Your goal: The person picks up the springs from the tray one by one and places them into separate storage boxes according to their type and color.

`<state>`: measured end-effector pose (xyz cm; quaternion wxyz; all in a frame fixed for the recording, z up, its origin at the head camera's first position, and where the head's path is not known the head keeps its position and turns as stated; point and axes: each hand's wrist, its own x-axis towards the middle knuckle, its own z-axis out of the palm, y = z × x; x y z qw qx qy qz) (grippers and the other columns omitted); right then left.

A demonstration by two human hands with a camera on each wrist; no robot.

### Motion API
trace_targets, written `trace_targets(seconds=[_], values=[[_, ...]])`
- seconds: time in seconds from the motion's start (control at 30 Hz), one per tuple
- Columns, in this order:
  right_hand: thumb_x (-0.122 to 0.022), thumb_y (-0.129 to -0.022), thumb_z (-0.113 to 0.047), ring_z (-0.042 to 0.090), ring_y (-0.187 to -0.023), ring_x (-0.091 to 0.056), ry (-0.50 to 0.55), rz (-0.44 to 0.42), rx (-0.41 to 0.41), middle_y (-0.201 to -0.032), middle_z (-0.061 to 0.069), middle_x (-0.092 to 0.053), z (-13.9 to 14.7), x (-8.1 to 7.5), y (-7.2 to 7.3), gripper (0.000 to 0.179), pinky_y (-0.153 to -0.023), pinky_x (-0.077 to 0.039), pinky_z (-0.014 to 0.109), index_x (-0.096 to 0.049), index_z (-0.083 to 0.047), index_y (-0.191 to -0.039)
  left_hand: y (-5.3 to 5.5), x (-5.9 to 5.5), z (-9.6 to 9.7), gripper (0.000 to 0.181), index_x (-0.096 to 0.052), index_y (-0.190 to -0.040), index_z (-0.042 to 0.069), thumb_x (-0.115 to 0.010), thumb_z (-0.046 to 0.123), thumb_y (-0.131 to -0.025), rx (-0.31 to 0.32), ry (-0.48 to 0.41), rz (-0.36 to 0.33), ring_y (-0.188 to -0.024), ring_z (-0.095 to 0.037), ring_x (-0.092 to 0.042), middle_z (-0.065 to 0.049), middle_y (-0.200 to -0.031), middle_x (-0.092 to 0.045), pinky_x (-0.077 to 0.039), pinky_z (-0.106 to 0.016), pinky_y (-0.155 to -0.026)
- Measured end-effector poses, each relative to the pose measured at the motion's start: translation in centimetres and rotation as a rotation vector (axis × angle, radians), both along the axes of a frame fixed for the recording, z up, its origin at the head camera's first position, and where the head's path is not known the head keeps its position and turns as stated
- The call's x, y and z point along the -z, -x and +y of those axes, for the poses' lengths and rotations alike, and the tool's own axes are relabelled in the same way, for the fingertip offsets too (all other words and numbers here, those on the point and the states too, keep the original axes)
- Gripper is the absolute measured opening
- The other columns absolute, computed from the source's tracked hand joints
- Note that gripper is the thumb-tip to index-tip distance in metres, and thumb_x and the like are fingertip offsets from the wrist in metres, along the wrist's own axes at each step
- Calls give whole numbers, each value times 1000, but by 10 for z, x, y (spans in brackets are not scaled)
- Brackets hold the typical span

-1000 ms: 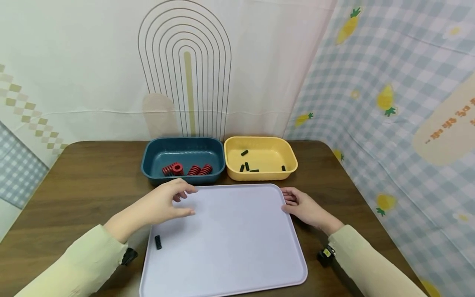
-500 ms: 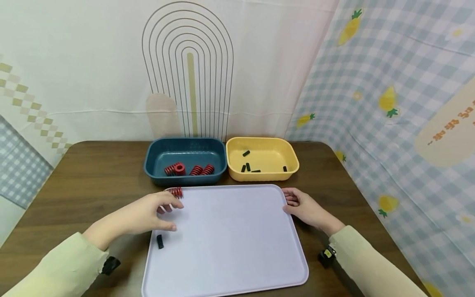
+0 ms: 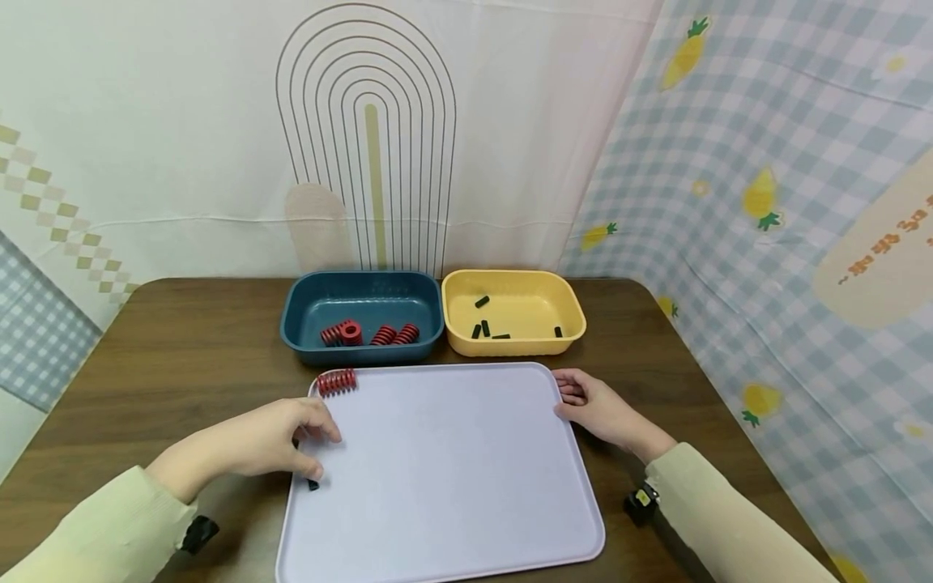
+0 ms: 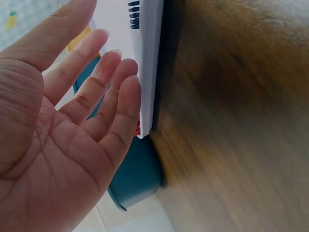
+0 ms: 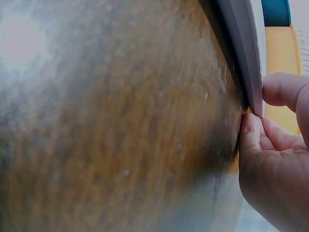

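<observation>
My left hand [image 3: 273, 441] hovers at the left edge of the lavender tray [image 3: 445, 470], fingers loosely bent with nothing between them. Partly hidden under its thumb is a small black coil spring [image 3: 313, 485]; the left wrist view shows this black spring [image 4: 134, 17] just inside the rim, apart from the fingertips. A larger red coil spring [image 3: 337, 382] lies in the tray's far left corner. At the tray's right edge, my right hand [image 3: 601, 409] holds the rim, thumb on top and fingers curled against the side, as the right wrist view shows.
Behind the tray stands a dark blue bin [image 3: 364, 356] with several red springs [image 3: 386, 334]. Touching it on the right is a yellow bin [image 3: 510, 346] with several small black springs [image 3: 482, 301]. All rest on a brown wooden table [image 3: 146, 356] backed by cloth curtains.
My left hand has drawn back toward me and to the left, from the red spring's corner down to the black spring. The red spring now shows in the corner. My right hand stays put.
</observation>
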<state>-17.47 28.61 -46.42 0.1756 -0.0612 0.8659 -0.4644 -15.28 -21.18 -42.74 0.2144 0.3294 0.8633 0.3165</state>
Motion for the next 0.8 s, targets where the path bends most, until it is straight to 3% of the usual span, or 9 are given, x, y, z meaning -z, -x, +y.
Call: trace_targets(seconds=[0.37,0.8], values=[[-63,-93,-4,32,-124,-45,-8,0,7,-140,17,-45,0,2,2,55,-102,-37,50,-39,0,-143,-1,5,-3,18,-70,-85,24,-84,30,-75,42,-13,5,-88,-10,-52,11,-96,-56,-46,-29,-78],[-66,-92,-12,26,-124,-47,-8,8,-3,-139,11,-48,0,-1,0,55,-102,-39,45,-43,-7,-142,-2,9,-2,13,-71,-77,27,-83,30,-76,38,36,35,-91,-10,-49,11,-97,-53,-45,-30,-81]])
